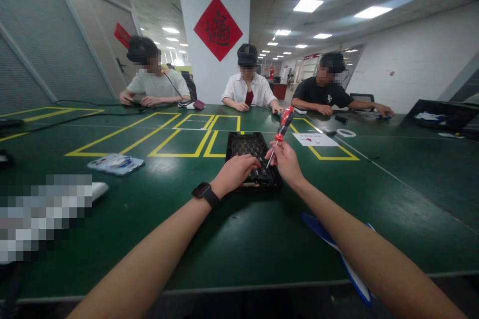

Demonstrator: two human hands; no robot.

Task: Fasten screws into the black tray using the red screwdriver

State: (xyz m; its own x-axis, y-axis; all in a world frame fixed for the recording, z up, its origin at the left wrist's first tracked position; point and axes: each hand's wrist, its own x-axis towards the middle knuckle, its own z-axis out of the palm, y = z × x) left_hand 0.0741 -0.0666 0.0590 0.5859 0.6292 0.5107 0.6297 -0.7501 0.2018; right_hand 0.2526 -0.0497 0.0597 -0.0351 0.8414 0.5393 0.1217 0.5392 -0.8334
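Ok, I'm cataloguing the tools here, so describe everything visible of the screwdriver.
The screwdriver has a thick red-and-black handle, plastic-looking, and a thin, silvery, metal-looking shaft. It slants, handle up and to the right, tip down over the black tray. The right hand holds the shaft, its grip just below the handle. The tip's shape is too small to tell.
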